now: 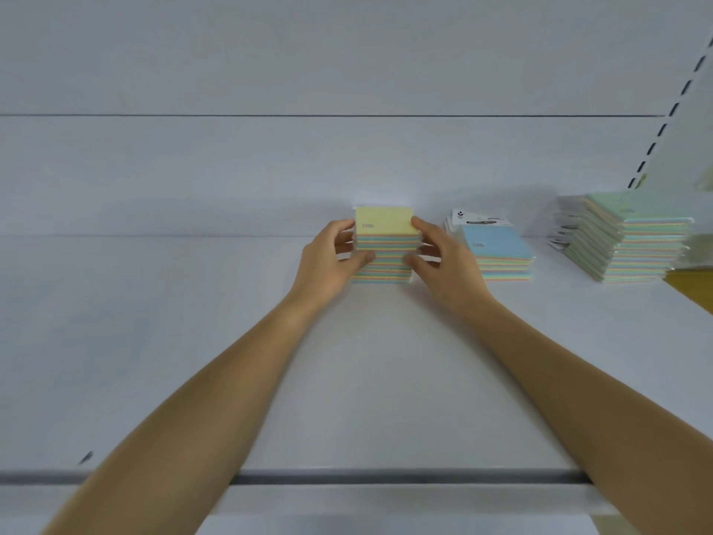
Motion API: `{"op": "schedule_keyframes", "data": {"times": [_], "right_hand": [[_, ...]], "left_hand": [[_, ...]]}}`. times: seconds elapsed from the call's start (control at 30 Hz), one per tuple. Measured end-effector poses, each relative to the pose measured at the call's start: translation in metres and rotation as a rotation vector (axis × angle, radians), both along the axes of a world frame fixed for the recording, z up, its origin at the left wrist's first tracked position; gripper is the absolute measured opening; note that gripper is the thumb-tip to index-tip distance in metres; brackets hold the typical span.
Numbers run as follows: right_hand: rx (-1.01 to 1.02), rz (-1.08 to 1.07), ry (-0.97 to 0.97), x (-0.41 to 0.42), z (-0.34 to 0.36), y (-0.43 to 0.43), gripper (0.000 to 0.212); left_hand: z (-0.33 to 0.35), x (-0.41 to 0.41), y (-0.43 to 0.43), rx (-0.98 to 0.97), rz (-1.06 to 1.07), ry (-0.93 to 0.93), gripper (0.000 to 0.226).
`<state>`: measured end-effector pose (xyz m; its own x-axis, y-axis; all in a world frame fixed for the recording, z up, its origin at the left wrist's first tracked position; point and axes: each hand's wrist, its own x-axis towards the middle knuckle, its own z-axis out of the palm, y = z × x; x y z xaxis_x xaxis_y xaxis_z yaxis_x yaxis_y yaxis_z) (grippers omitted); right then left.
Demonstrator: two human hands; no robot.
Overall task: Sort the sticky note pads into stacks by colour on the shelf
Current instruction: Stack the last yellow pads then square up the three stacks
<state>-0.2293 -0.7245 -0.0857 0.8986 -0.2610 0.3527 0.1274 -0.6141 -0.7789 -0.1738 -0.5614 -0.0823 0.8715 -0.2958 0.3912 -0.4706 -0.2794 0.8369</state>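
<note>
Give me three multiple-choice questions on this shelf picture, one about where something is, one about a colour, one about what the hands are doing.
1. Where is the blue-topped stack?
A. Left of the held stack
B. Between the yellow-topped and green-topped stacks
C. On the floor

2. What colour tops the stack furthest right?
A. Green
B. Red
C. Black

3. What are the hands doing?
A. Hanging free
B. Both holding the yellow-topped stack
C. Holding one stack each

Answers: 1 B, it sits between them on the shelf. 2 A, its top sheet is pale green. 3 B, the left hand and right hand press its two sides.

Two bare forearms without sleeves, left hand (328,256) and right hand (443,260) without rings, watches or gloves.
</note>
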Motion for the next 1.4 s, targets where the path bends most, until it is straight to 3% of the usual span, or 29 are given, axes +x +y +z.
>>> {"op": "schedule_keyframes", "data": {"times": [0.2,0.47,1.1,1.4], "right_hand": [[0.069,0.007,0.12,0.0005,-0.0043,0.0015,0.082],[-0.129,0.001,0.113,-0.0016,-0.0031,0.0046,0.053],[-0.039,0.048,0.113,-0.0029,-0.0049,0.0024,0.057],[0.032,-0.017,0.085,-0.0006,-0.0028,0.0019,0.059]], "left_hand": [[-0.0055,0.0061,0.0035,0.06,-0.039,0.141,0.074],[-0.0085,0.0065,0.002,0.13,-0.048,0.09,0.064],[-0.0068,0.0015,0.004,0.2,-0.008,0.065,0.064],[-0.0023,0.0047,0.0044,0.188,0.065,0.02,0.042]]}}
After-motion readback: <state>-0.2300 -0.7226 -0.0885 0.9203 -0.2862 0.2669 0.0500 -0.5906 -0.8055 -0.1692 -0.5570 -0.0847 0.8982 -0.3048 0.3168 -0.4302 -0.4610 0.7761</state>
